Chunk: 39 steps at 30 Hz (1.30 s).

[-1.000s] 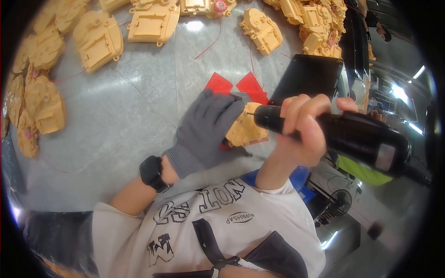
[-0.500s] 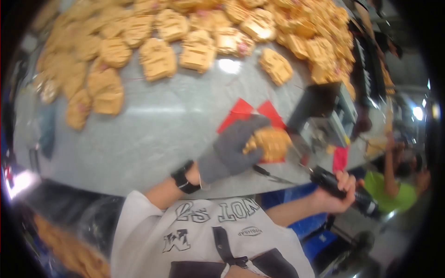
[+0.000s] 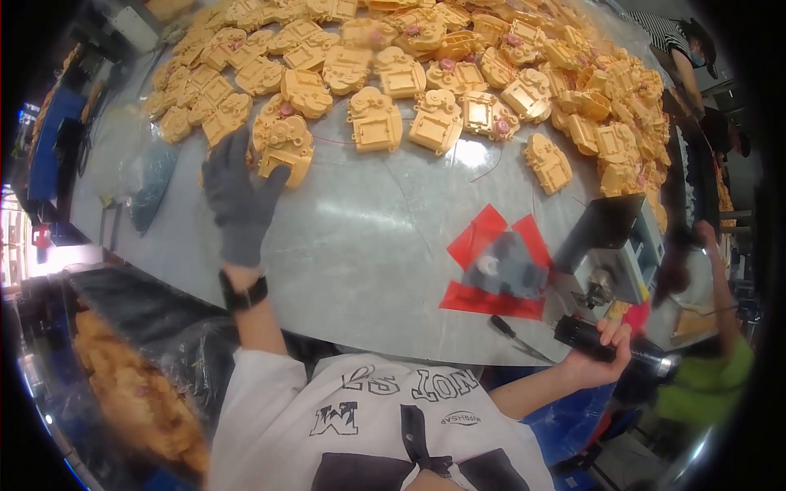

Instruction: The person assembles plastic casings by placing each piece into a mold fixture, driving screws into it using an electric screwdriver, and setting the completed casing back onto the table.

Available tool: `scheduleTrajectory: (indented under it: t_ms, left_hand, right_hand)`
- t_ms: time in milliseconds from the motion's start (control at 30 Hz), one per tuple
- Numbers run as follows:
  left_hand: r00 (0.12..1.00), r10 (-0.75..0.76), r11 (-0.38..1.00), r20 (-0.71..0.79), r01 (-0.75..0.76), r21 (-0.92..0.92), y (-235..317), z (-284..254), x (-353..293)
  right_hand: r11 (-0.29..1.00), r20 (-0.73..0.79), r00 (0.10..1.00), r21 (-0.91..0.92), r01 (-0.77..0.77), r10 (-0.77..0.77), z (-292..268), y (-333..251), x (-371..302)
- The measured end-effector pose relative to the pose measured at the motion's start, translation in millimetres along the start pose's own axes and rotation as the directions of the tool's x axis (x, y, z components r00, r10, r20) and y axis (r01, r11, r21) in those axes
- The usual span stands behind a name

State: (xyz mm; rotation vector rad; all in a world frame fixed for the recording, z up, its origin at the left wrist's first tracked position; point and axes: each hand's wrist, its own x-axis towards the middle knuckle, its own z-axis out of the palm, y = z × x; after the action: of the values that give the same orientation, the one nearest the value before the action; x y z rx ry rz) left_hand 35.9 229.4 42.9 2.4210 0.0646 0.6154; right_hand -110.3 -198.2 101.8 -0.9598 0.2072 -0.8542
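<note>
My left hand, in a grey glove with a dark band at the wrist, reaches over the left of the table. Its fingers are stretched out and its thumb is spread, beside a yellow plastic housing at the pile's near edge. Whether the fingers touch that housing I cannot tell. Bare, my right hand is wrapped round a black cylindrical power screwdriver at the table's right front edge. Left of the screwdriver's front end lies a thin tool with a black handle.
Many yellow housings spread along the far side of the table. Red sheets surround a grey patch at right, near a grey metal device. A bag of yellow parts sits lower left. People are at the right.
My left hand has moved from the red sheets to the far left and no longer holds the yellow housing. The view has shifted; my right hand keeps the screwdriver.
</note>
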Motion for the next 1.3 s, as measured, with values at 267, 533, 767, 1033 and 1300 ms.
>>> scheduleTrajectory:
  t_ms: [267, 533, 767, 1033, 1300]
  left_hand:
    - [0.990, -0.065, 0.896, 0.122, 0.004, 0.445, 15.5, 33.2, 28.7]
    - [0.987, 0.099, 0.816, 0.125, -0.008, -0.579, 117.1, 52.8, -22.4]
    - [0.867, 0.424, 0.596, 0.263, -0.048, -0.802, 164.3, 92.2, -58.5]
    - [0.694, 0.577, 0.805, 0.431, -0.393, -0.444, 227.4, 112.1, -66.3]
    - [0.460, 0.763, 0.645, 0.455, -0.599, -0.474, 242.3, 134.1, -99.5]
  right_hand:
    - [0.998, -0.038, 0.998, -0.027, 0.051, -0.052, -36.7, 4.9, 5.7]
    - [0.988, -0.293, 0.956, -0.152, -0.020, -0.025, -62.8, 7.7, 24.1]
    - [0.990, -0.074, 0.996, -0.121, -0.066, 0.057, -68.1, -3.0, 10.5]
    - [0.986, -0.253, 0.961, -0.152, 0.071, -0.108, -61.9, -19.1, -13.2]
    - [0.986, -0.270, 0.956, -0.152, 0.075, -0.115, -66.8, -21.8, -16.4]
